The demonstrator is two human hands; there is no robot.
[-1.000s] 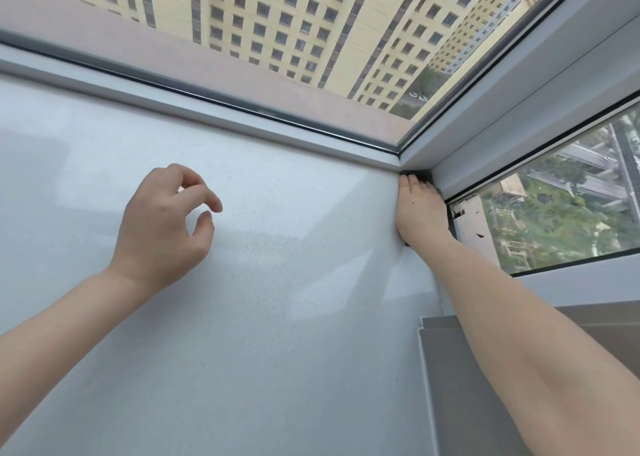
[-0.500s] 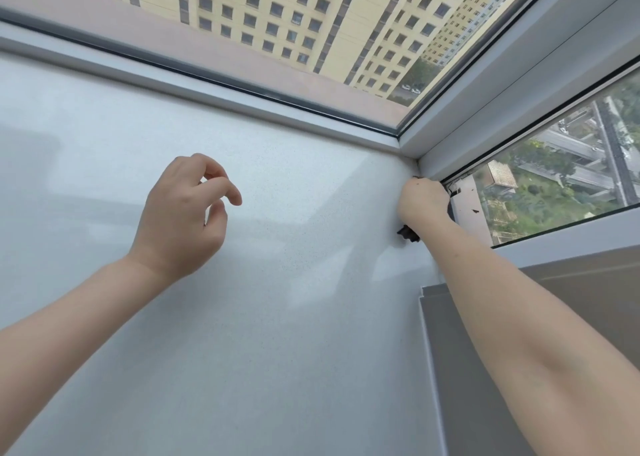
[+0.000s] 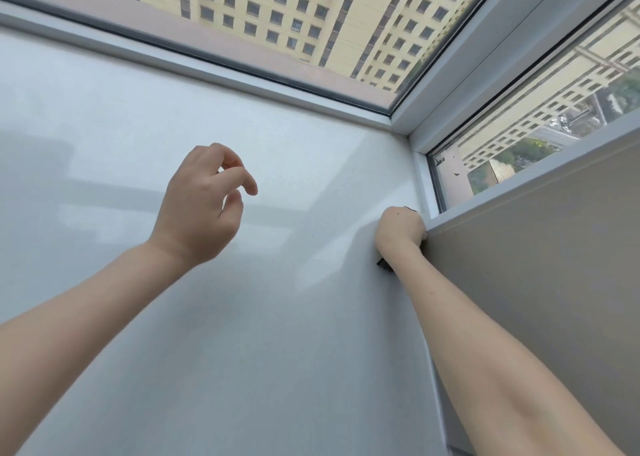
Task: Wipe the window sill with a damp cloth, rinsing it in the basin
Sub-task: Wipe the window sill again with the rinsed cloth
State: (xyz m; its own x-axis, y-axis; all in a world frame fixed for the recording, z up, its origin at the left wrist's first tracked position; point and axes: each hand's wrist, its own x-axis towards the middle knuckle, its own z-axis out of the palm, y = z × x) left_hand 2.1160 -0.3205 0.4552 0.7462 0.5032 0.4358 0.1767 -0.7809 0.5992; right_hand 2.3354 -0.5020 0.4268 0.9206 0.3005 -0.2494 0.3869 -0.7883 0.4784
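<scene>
Dark cloth (image 3: pixel 384 266) is being gripped in the curled right hand (image 3: pixel 400 228) at the right edge of the white window sill (image 3: pixel 277 317), against the grey wall panel (image 3: pixel 536 299). Cloth is being mostly hidden by the hand; only dark corners showing. Left hand (image 3: pixel 201 202) is being held over the sill, loosely curled, empty.

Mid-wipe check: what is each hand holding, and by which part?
The right hand holds a dark cloth bunched under its fist; only its edges peek out, at the right edge of the sill. The left hand holds nothing.
</scene>
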